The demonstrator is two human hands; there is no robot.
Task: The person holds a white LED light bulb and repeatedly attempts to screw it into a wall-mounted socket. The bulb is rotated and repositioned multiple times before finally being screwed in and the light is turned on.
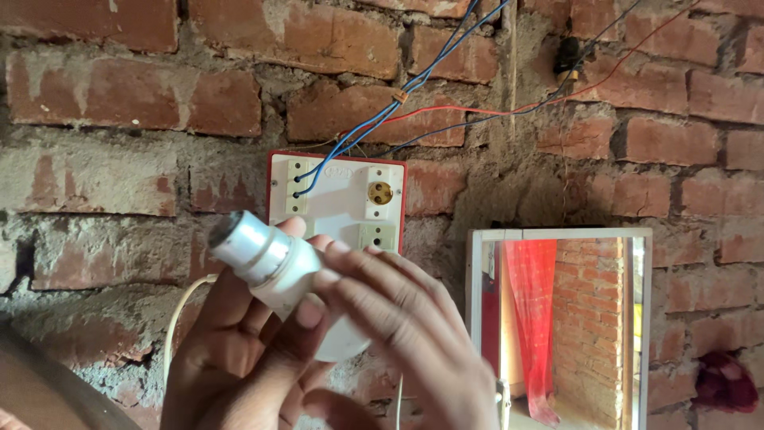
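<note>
Here both hands close on a white bulb with a silver metal cap (267, 263): the left hand (239, 350) cups it, the right hand (398, 326) hides its globe, before a red-edged white switchboard (338, 203) with blue wires (374, 119).

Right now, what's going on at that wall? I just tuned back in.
A person holds a white light bulb in both hands in front of a bare brick wall. The left hand cradles it from below, and the right hand wraps over its rounded end, so the metal cap points up and left. Just behind is a white switchboard with a red rim, blue wires plugged into its left sockets. A mirror leans to the right.
</note>
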